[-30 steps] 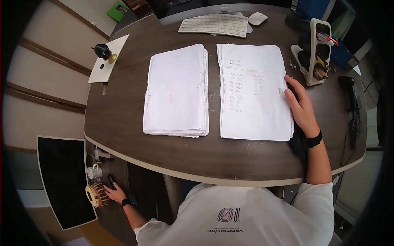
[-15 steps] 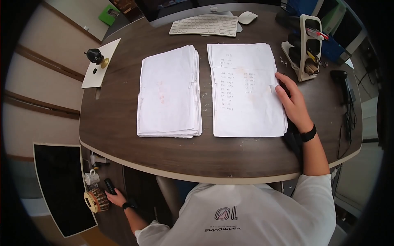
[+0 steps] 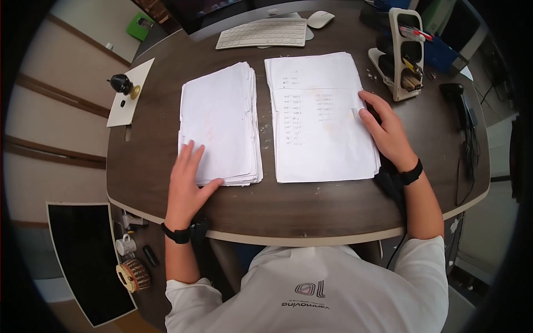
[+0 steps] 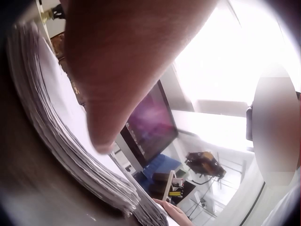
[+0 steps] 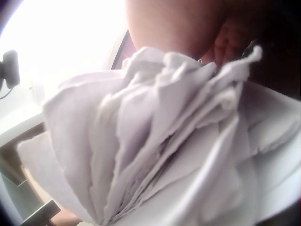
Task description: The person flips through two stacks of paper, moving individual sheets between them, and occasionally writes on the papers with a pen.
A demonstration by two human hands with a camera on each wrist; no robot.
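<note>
Paper stack (image 3: pixel 225 122) lies under the open left hand (image 3: pixel 186 188); right hand (image 3: pixel 391 133) touches the handwritten stack (image 3: pixel 319 152) at its edge, its grip unclear.

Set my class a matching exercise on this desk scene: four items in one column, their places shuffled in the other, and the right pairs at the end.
Column 1
1. Left hand
2. Right hand
3. Keyboard
4. Mug

Column 2
A. In front of the monitor
B. Beside the woven basket
C. At the left paper stack
D. At the right paper stack

Right pairs: 1-C, 2-D, 3-A, 4-B
</note>
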